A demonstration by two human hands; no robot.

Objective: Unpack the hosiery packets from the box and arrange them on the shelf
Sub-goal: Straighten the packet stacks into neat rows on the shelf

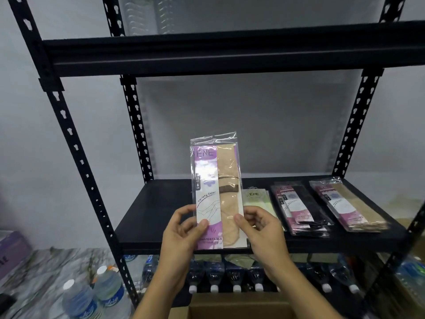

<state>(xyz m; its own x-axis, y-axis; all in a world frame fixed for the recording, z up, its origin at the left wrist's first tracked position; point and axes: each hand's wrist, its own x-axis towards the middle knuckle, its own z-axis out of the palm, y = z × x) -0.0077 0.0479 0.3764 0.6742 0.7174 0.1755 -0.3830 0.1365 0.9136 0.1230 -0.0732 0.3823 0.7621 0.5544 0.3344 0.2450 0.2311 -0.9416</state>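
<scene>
The black metal shelving rack (161, 217) fills the view, and its middle board is bare on the left half. At the bottom edge sits the open brown cardboard box (230, 309), its contents out of sight. Plastic water bottles (234, 275) lie in a row on the level beneath the board.

Three groups of flat packets already lie side by side on the right of the board. They are a stack of beige hosiery packets with purple cards (351, 208), a stack of black hosiery packets with pink cards (303, 208), and some pale green packets (259, 201) partly hidden behind the right hand.

The clear plastic packet of beige hosiery with a purple and white card (217, 187) is held upright in front of the shelf, above the box. The left hand (181, 233) pinches its lower left edge and the right hand (259, 229) its lower right edge, thumbs on the front, fingers curled behind.

This looks like the placing step. The next move likely calls for tipping the packet flat and setting it on the bare board just left of the green packets.
</scene>
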